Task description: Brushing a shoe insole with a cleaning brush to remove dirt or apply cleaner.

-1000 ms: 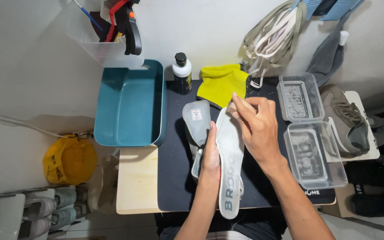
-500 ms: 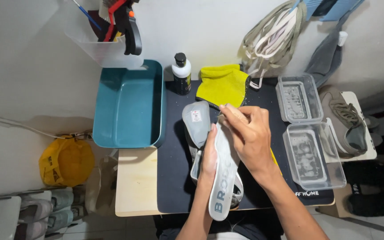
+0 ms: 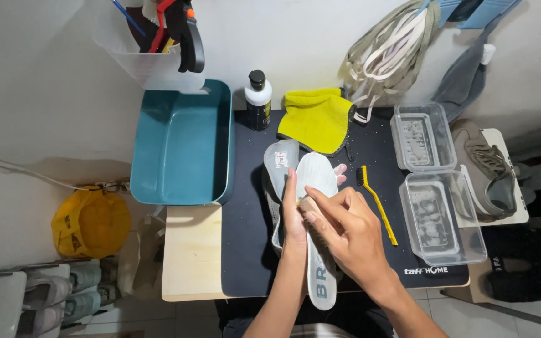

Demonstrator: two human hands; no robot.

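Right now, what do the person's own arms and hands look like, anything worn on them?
Both forearms come up from the bottom edge bare, with no sleeves in view. The left hand and the right hand wear no gloves. No watch, wristband or ring shows on either, though parts of the fingers are hidden.

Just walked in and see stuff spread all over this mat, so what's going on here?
A person holds a pale shoe insole over a dark mat. The left hand supports it from beneath while the right hand presses a small pad onto its top. A second insole lies underneath, with a yellow brush, a yellow cloth and a teal tub nearby.
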